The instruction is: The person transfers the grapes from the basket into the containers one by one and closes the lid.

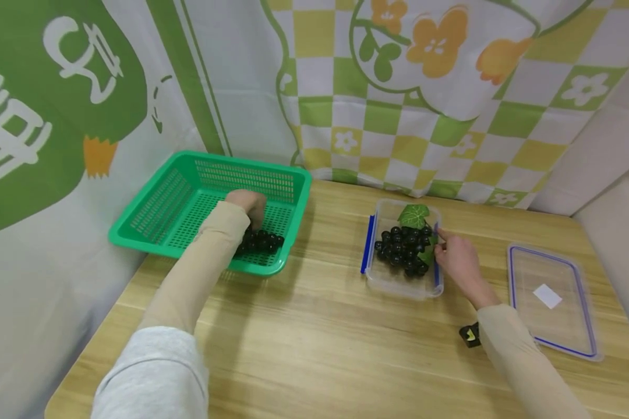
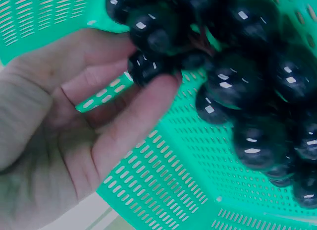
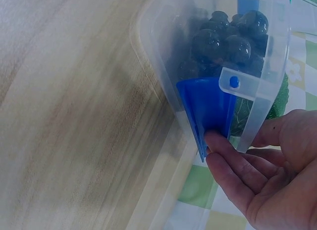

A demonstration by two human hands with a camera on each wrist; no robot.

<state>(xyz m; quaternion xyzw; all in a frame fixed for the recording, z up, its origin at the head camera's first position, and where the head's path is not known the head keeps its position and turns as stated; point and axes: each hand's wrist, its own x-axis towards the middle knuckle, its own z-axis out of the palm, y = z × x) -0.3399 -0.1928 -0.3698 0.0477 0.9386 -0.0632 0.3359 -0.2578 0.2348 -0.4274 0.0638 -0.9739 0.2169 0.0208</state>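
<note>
My left hand (image 1: 247, 202) reaches down into a green plastic basket (image 1: 251, 269). In the left wrist view its thumb and fingers pinch a bunch of black grapes (image 2: 237, 81) at one end. Over to the right, a clear plastic food container (image 1: 398, 286) holds another bunch of black grapes (image 1: 398, 249) with a green leaf (image 1: 413, 216). My right hand (image 1: 458, 262) holds that container by its right side. Close up, its fingertips touch a blue side clip (image 3: 208, 103), which hangs unfastened, and the thumb lies at the rim.
A clear lid (image 1: 566, 329) with a blue seal and a white paper patch (image 1: 547, 296) lies flat at the right. A small black object (image 1: 470, 335) sits by the right forearm. Behind the wooden table (image 1: 314, 343) hangs a patterned curtain (image 1: 340, 105).
</note>
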